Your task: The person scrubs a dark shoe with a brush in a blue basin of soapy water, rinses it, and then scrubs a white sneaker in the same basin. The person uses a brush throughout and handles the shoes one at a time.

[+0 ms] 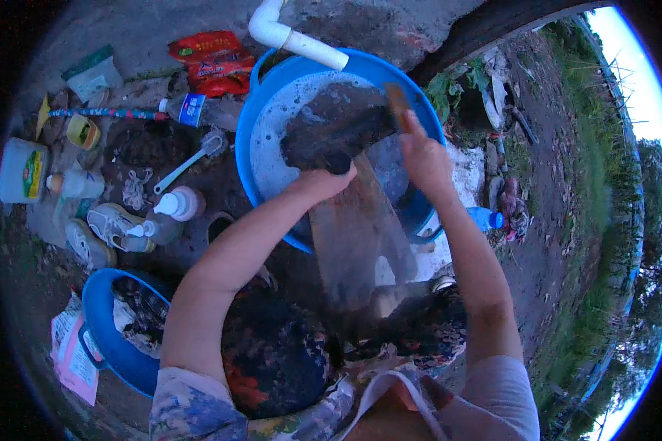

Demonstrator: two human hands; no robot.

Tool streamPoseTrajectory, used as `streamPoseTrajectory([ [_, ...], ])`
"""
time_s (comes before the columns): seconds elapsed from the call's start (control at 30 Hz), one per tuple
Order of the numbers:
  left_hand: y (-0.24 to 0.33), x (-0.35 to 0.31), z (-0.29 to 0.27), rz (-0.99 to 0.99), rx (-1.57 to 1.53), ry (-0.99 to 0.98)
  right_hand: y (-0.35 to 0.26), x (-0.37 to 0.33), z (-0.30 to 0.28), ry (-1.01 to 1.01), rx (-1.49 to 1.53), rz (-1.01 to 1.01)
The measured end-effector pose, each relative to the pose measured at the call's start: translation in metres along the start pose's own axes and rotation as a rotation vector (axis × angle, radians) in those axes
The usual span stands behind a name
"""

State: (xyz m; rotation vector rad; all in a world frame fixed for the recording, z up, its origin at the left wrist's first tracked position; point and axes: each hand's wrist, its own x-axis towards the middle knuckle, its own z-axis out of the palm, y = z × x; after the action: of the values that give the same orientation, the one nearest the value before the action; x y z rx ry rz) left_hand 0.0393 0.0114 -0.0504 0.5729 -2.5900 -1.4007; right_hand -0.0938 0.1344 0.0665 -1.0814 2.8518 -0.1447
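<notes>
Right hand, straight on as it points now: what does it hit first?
Past what looks like a wooden brush in its grip, the right hand would likely meet the blue tub's far rim; depth is unclear, so it might pass above.

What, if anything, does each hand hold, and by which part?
The right hand holds a brown brush-like tool by its near end; the left hand grips dark cloth by its near edge.
</notes>
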Motion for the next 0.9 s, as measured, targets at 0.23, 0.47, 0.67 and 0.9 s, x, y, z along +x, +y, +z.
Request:
streamPoseTrajectory([
  [0.23, 0.019, 0.021, -0.024, -0.328, -0.503, -0.134, 0.050, -0.015, 0.072, -0.368, 0.683, 0.499],
  [0.47, 0.037, 0.025, -0.034, -0.560, -1.487, 0.020, -0.043, -0.066, 0.042, 0.033, 0.475, -0.125],
  [0.67, 0.019, 0.041, -0.034, -0.487, -1.594, 0.155, -0.057, -0.013, 0.052, -0.040, 0.300, 0.091],
  [0.9, 0.037, 0.044, -0.038, -0.623, -1.504, 0.261, -0.035, -0.006, 0.055, 0.010, 0.050, -0.018],
])
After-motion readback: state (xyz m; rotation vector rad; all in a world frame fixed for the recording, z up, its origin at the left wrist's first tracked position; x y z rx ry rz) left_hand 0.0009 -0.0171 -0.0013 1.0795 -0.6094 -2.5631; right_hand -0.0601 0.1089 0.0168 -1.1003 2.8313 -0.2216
